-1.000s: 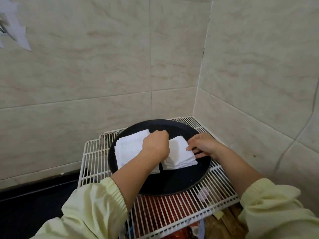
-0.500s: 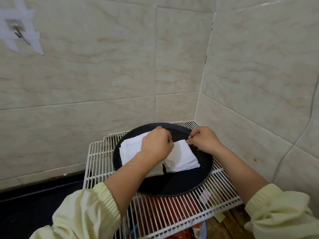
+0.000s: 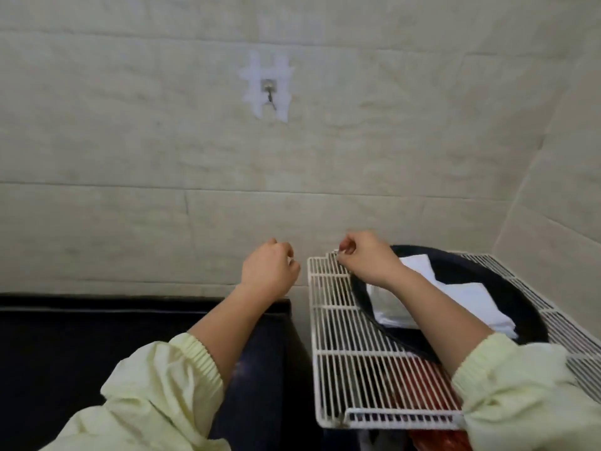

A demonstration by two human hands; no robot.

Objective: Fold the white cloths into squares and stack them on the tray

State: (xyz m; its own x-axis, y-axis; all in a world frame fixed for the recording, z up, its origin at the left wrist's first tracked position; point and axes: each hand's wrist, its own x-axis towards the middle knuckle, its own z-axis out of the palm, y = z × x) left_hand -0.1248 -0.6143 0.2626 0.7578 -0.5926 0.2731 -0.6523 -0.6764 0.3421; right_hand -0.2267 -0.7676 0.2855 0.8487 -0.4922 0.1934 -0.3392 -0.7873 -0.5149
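Note:
The round black tray [image 3: 528, 309] lies on a white wire rack [image 3: 335, 323] at the right. Two folded white cloths rest on it side by side: the left cloth [image 3: 388, 309] is partly hidden under my right forearm, the right cloth [image 3: 478, 304] lies beside it. My left hand [image 3: 268, 271] hovers left of the rack over the dark counter, fingers curled, nothing seen in it. My right hand [image 3: 369, 258] hangs above the rack's far left corner, off the cloths, with fingers curled and fingertips together; I see nothing held.
A dark counter [image 3: 97, 340] fills the lower left below the tiled wall. A metal hook [image 3: 268, 89] with white tape sits high on the wall. Something red [image 3: 426, 372] shows under the rack. The tiled side wall closes in at the right.
Both hands have let go of the cloths and lifted off the tray toward the left. The view has swung left and up, so the tray now sits at the right.

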